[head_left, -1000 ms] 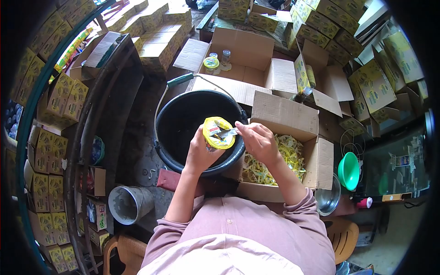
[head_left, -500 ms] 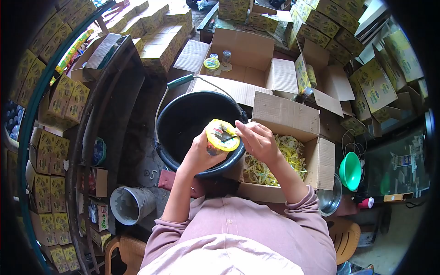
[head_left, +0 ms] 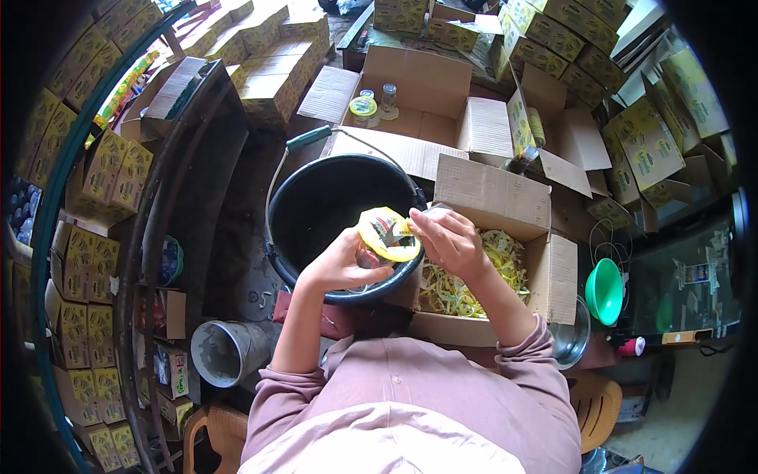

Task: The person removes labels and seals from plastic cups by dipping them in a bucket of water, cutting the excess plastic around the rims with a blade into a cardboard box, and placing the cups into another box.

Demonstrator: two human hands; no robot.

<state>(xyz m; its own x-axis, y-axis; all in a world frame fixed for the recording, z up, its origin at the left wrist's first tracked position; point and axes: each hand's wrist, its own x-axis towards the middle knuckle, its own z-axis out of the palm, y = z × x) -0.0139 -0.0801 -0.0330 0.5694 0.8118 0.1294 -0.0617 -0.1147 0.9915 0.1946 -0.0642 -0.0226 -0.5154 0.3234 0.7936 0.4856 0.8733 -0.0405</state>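
A cup with a yellow-rimmed printed lid (head_left: 389, 235) is held over the near rim of a black bucket (head_left: 316, 189). My left hand (head_left: 344, 263) wraps round the cup's left side and underside. At the lid's right edge, the fingers of my right hand (head_left: 446, 241) are pinched together; a small greyish piece shows by them, too small to make out. Below my right forearm is an open carton (head_left: 563, 280) filled with yellow and white strips (head_left: 499, 257).
Behind the bucket, an open carton (head_left: 426, 71) holds a yellow-lidded cup (head_left: 363, 108) and clear containers. A grey bucket (head_left: 229, 353) stands at the left, a green bowl (head_left: 604, 291) at the right. Stacked printed boxes (head_left: 276, 67) line the back and sides.
The cup has turned slightly, with more of its lid's print showing. My left hand has shifted a little to the left, and my right hand has moved slightly.
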